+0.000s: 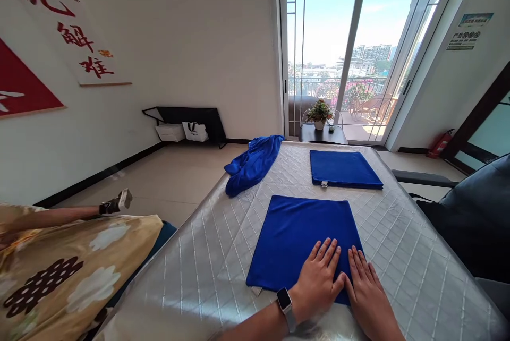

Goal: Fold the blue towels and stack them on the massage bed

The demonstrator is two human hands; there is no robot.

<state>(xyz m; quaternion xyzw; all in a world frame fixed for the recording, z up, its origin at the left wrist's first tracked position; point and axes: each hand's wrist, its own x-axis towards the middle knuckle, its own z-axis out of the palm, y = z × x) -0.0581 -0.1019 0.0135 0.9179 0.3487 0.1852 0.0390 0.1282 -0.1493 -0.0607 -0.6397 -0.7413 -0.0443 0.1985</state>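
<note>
A blue cloth (295, 240), folded into a flat square, lies before me on a silvery quilted cover (199, 261). My left hand (321, 277), with a watch on its wrist, rests flat on the cloth's near right part, fingers stretched out. Beside it, my right hand (364, 285) lies flat along the cloth's right edge, and the two thumbs meet or nearly meet. A small white tag (256, 291) sticks out at the near left corner. Farther back is another folded blue cloth (345, 168), and a crumpled blue cloth (257, 163) hangs over the far left edge.
To the left, a person's forearm (59, 220) shows above a flowered cloth (91, 266). A black chair (478, 213) stands at the right. Beyond the cover is a small table (311, 135) with a potted plant (319, 112), before a glass sliding door (322, 38).
</note>
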